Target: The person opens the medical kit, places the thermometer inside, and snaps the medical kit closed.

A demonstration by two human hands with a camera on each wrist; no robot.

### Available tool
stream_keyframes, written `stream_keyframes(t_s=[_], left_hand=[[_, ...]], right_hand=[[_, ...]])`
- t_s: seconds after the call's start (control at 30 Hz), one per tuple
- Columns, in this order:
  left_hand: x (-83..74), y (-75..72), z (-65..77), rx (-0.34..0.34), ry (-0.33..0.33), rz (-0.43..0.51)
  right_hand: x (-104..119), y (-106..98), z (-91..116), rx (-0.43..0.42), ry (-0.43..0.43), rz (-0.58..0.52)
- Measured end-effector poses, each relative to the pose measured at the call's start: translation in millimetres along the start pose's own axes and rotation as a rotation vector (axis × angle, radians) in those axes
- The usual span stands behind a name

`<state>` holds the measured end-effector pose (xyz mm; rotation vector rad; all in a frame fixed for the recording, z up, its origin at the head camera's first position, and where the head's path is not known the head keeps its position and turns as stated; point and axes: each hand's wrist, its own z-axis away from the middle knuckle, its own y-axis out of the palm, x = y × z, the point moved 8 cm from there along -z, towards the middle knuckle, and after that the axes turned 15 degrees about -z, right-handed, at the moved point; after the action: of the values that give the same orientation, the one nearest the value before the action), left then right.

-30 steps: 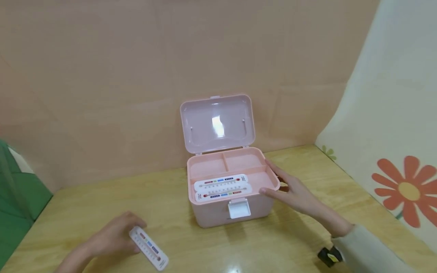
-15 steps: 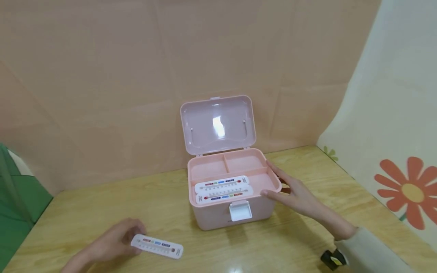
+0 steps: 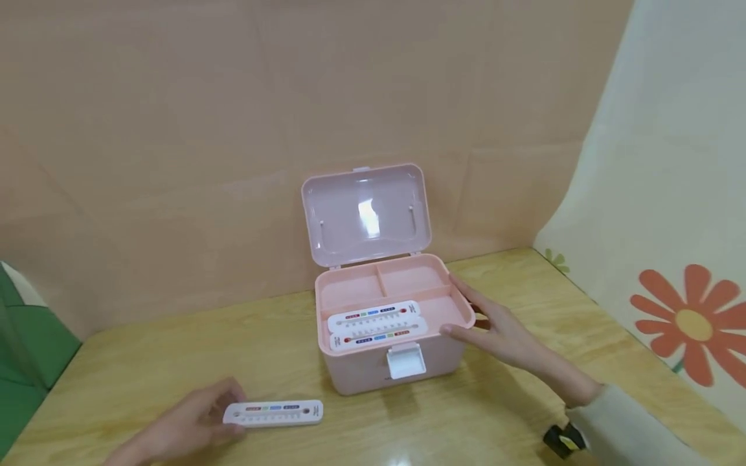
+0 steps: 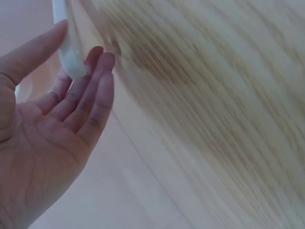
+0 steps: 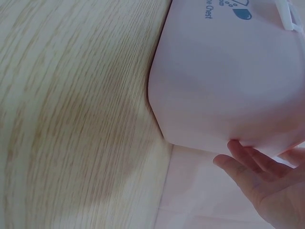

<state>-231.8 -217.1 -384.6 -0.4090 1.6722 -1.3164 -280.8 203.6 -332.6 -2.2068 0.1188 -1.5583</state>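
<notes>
In the head view, my left hand [image 3: 192, 414] pinches one end of a white strip thermometer [image 3: 274, 414] just above the table, its length pointing right. From the left wrist, the thermometer's edge [image 4: 71, 52] shows between thumb and fingers. A pink medicine box [image 3: 399, 372] stands with its lid [image 3: 367, 213] raised. Two more thermometers [image 3: 375, 314] lie side by side in the front compartment of its tray. My right hand [image 3: 507, 333] holds the right end of the box, thumb at the front rim, other fingers along the side, as the right wrist view also shows.
A white latch [image 3: 406, 361] hangs on the box's front. Under the right sleeve [image 3: 618, 421] is a small black-and-yellow object [image 3: 564, 441]. A cloth [image 3: 175, 162] rises behind the wooden table [image 3: 233, 330]; a flower-printed cloth [image 3: 693, 323] borders the right.
The thermometer in my left hand has swung from a slant toward the viewer to lying nearly level, pointing right. My right hand stays at the box; the thermometers in the tray are unmoved.
</notes>
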Motion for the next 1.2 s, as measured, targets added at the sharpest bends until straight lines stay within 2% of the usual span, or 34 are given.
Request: stream_keyframes(t_s=[0.17,0.37,0.53,0.8,1.2], left_hand=[[-10.4,1.2,-2.8,-0.008,-0.045,0.029],[-31.5,-10.8,-6.9,-0.131,0.045,-0.030],[-45.9,-20.7,-9.5,-0.191,0.097,-0.055],[-64.0,-36.0,-10.4,-0.207,0.078,-0.079],[-89.1,-53.8,-6.4,-0.239,0.178,-0.059]], right_hand=[[-1,0,2,-0.005,-0.004,0.000],[0,-1,3,-0.005,-0.014,0.001],[2,-1,2,0.001,-0.026,0.003],[2,0,3,0.008,-0.016,0.006],[4,0,1,0.008,-0.007,0.014]])
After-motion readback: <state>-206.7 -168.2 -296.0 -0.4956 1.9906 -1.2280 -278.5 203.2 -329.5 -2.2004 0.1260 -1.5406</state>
